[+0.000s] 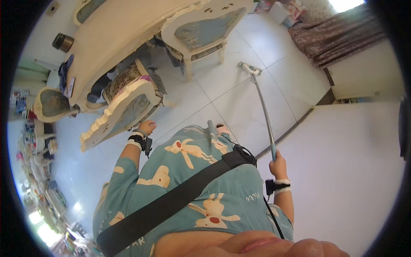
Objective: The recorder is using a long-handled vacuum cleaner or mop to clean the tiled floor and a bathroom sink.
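My right hand (278, 165) is wrapped around the handle end of a long-poled mop (265, 110). The grey metal pole slants away from me, and the narrow white and green mop head (251, 69) rests on the tiled floor ahead. My left hand (147, 127) hangs beside the carved back of a cream chair (120, 112). It holds nothing, and its fingers look loosely bent and apart. Both wrists carry black strapped devices.
A long cream table (106, 35) stands at the left, with a dark cup (63, 42) on it. Another cream chair (204, 30) stands at its side. A white wall (340, 154) runs along my right, near a brown curtain (334, 38). Boxes (279, 13) sit at the far end.
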A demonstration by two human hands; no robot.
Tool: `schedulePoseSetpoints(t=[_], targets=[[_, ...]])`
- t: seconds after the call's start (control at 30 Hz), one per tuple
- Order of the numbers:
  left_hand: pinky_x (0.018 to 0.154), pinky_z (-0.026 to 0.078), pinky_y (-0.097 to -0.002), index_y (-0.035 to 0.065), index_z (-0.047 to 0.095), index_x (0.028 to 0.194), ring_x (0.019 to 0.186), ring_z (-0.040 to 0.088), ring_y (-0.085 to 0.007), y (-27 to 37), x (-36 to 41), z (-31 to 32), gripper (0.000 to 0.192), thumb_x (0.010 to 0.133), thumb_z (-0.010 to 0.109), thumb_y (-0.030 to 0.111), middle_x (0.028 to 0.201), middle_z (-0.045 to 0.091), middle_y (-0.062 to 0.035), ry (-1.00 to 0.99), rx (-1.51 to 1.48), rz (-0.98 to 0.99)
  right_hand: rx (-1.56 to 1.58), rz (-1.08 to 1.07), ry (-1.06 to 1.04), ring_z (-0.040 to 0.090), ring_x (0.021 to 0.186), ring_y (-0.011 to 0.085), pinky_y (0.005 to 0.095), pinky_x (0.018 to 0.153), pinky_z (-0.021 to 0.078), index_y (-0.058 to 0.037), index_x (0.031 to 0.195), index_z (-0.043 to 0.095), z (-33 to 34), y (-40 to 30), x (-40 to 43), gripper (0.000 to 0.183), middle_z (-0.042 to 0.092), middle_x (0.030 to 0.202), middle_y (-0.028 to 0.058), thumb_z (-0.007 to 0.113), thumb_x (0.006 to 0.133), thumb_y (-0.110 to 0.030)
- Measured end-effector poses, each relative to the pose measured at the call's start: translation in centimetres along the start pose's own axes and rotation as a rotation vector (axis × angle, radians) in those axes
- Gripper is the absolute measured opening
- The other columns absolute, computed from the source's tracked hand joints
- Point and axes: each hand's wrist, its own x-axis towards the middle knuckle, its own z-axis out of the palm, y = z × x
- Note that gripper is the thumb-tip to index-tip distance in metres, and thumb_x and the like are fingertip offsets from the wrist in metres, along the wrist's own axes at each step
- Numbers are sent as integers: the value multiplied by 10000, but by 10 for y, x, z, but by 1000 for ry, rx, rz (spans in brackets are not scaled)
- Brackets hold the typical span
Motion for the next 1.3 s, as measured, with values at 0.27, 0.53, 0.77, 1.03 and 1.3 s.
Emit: schedulePoseSetpoints(t=[0.27, 0.53, 0.77, 1.03, 1.3], targets=[[476, 453, -264, 75, 569, 1009, 499, 546, -143, -60, -86, 32, 337, 734, 588, 269, 663, 590, -83, 113, -97, -140, -53, -109, 74, 532, 830, 419, 447, 731, 438, 31, 903, 493, 10, -39, 185, 281, 562, 855, 268, 486, 635, -54], [505, 443, -244, 74, 546, 1033, 563, 528, -110, -8, -148, 88, 304, 772, 574, 226, 666, 548, -34, 156, -358, -102, -46, -57, 79, 562, 836, 367, 407, 716, 462, 42, 858, 521, 3, -108, 337, 214, 578, 855, 247, 499, 696, -97], [523, 445, -243, 71, 540, 1042, 572, 531, -114, -24, -196, 107, 316, 768, 579, 225, 678, 551, -40, 214, -374, -218, -67, -137, -5, 544, 816, 412, 436, 714, 452, 63, 964, 398, 42, -84, 290, 332, 560, 851, 281, 483, 676, -78], [605, 442, -249, 54, 544, 1027, 658, 542, -125, -17, -198, 98, 314, 753, 591, 199, 733, 566, -74, 380, -270, 50, 21, -154, -353, 562, 528, 288, 368, 506, 454, 42, 1104, 407, -20, -113, 143, 479, 568, 628, 192, 466, 659, -127], [585, 396, -197, 28, 527, 1060, 621, 441, -57, 6, -253, 73, 308, 773, 576, 129, 727, 504, 10, 281, -445, 313, 20, -729, -908, 510, 441, 169, 267, 411, 396, 17, 791, 526, -31, -186, 23, 487, 527, 571, 89, 631, 688, -447]])
